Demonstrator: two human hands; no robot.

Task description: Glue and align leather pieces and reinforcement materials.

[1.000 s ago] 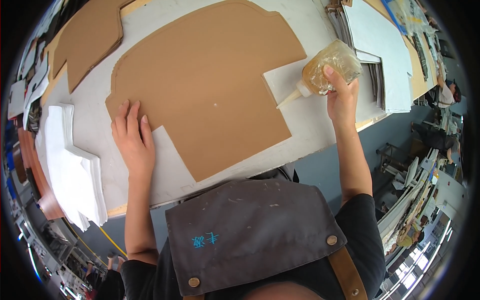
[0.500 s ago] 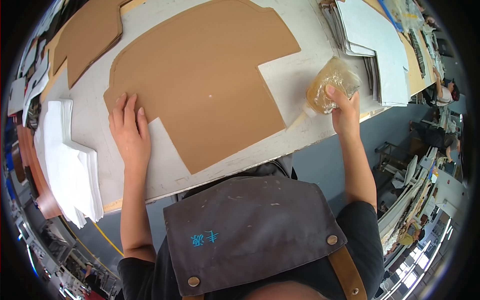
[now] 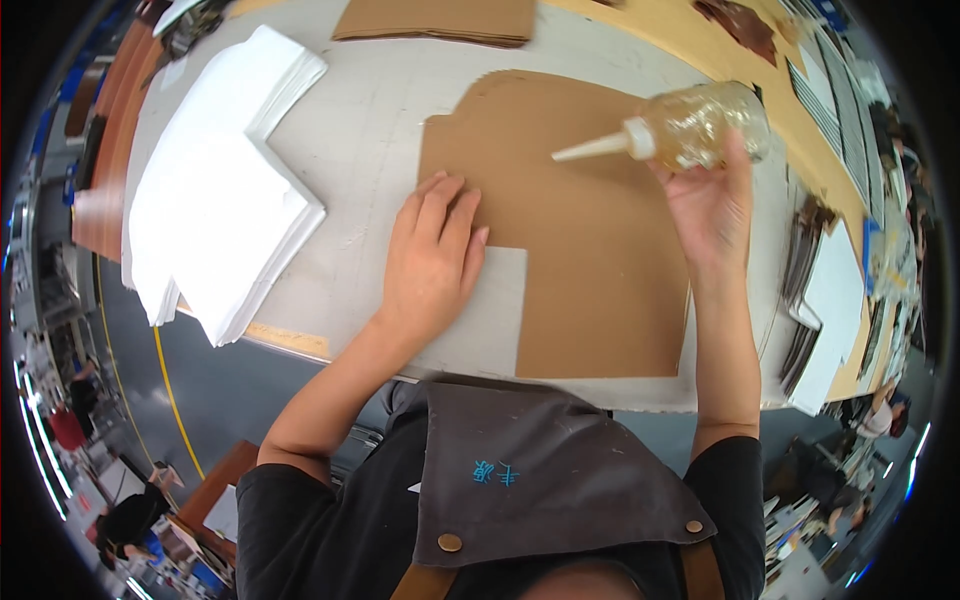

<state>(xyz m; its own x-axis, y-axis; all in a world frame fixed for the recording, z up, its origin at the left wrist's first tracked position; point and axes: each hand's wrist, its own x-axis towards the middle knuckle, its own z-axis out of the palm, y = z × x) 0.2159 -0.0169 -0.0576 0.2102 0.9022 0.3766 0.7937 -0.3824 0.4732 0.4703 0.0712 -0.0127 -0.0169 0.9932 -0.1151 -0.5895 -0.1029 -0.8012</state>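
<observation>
A large brown cut panel [image 3: 600, 270] with a notched outline lies flat on the pale worktable [image 3: 370, 140]. On its left edge, by the notch, rests my left hand [image 3: 432, 250], palm down with fingers stretched out. My right hand [image 3: 708, 205] is wrapped round a clear squeeze bottle [image 3: 705, 125] of yellowish liquid, covered in crinkled film. The bottle is tilted almost flat above the panel's far right part. Its long pale nozzle [image 3: 595, 147] points left over the brown surface; whether the tip touches cannot be told.
A stack of white cut sheets [image 3: 220, 190] lies to the left. More brown panels [image 3: 435, 22] are piled at the far edge. At the right stands another pile of white-topped pieces [image 3: 830, 310]. Beyond it run other benches with people.
My view has swung to the left. My right hand has carried the bottle from beside the panel's right edge to over its far part, nozzle now pointing left. My left hand stays on the panel.
</observation>
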